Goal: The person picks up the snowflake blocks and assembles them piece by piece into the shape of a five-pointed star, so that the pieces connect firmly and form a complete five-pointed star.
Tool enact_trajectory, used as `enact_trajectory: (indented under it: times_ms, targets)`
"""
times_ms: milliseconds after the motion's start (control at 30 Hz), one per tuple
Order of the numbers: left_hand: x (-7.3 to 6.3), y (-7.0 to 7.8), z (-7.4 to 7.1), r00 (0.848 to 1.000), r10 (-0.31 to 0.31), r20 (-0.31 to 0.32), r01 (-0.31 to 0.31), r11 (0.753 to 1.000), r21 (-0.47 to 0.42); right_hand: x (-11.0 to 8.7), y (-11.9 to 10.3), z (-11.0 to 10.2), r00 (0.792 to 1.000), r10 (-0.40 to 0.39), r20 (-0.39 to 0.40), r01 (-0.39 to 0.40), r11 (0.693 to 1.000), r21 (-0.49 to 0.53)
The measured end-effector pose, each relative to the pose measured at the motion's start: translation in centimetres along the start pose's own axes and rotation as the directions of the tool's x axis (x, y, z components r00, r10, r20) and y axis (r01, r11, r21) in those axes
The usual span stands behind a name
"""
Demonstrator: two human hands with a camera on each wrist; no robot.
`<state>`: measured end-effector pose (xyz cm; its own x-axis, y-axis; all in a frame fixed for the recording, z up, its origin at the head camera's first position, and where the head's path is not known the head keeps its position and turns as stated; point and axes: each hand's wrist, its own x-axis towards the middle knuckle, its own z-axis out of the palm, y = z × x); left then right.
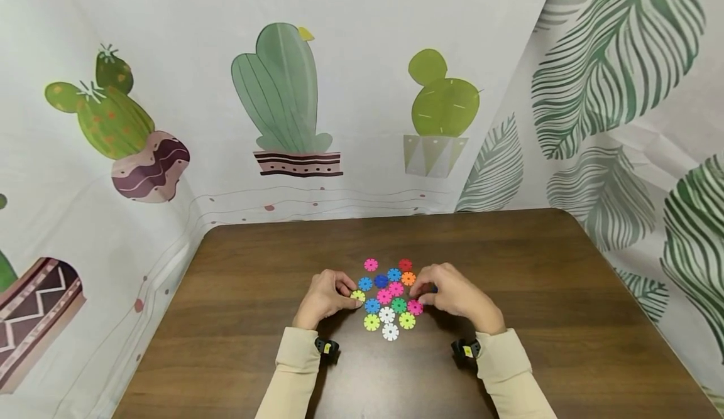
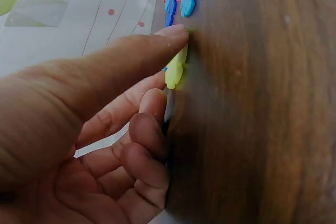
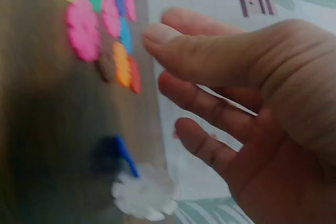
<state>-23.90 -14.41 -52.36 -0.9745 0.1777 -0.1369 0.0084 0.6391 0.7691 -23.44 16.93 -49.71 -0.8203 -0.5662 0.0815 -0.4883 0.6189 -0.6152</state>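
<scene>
My left hand (image 1: 328,296) is at the left edge of a cluster of notched, flower-shaped plastic discs. Its thumb and index finger pinch a yellow-green disc (image 2: 177,69) by the edge, low at the tabletop. My right hand (image 1: 449,290) hovers at the cluster's right side, thumb and fingers apart with nothing between them. Near it lie a pink disc (image 3: 83,29), a brown disc (image 3: 106,60) and an orange disc (image 3: 122,64). Below the right hand in its wrist view are a tilted blue disc (image 3: 126,156) and a white disc (image 3: 144,195).
Between the hands, discs lie flat, including a green disc (image 1: 398,305), a white disc (image 1: 390,331) and a red disc (image 1: 405,264) at the back. They are on a brown wooden table (image 1: 254,369). A cloth (image 1: 362,92) printed with cacti hangs behind it.
</scene>
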Motion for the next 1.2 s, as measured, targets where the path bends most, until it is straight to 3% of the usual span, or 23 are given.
enact_trajectory:
  times_ms: [133,433,700,933,1067,1200]
  targets:
    - [0.0,0.0,0.2,1.000,0.022,0.010,-0.022,1.000,0.019,0.1,0.0,1.1,0.995,-0.002,0.100,-0.002,0.999,0.036]
    - [0.2,0.2,0.3,0.995,0.102,0.024,-0.102,0.994,0.041,0.2,0.4,1.9,0.995,-0.010,0.096,0.013,0.999,-0.035]
    - [0.2,0.4,0.4,0.978,0.198,0.074,-0.191,0.977,-0.092,0.3,0.3,2.1,0.994,0.000,0.108,0.007,0.998,-0.064]
    - [-0.4,2.3,0.0,0.965,0.259,0.043,-0.245,0.947,-0.208,0.6,0.5,1.4,0.989,-0.024,0.149,0.008,0.994,0.111]
    - [-0.8,3.5,-0.4,0.955,0.295,0.026,-0.278,0.921,-0.273,0.4,0.3,0.6,0.995,-0.014,0.102,-0.001,0.988,0.153]
    - [-1.2,4.4,-0.7,0.951,0.310,0.012,-0.288,0.896,-0.339,0.2,-0.3,-0.4,1.000,-0.011,-0.016,0.014,0.980,0.200]
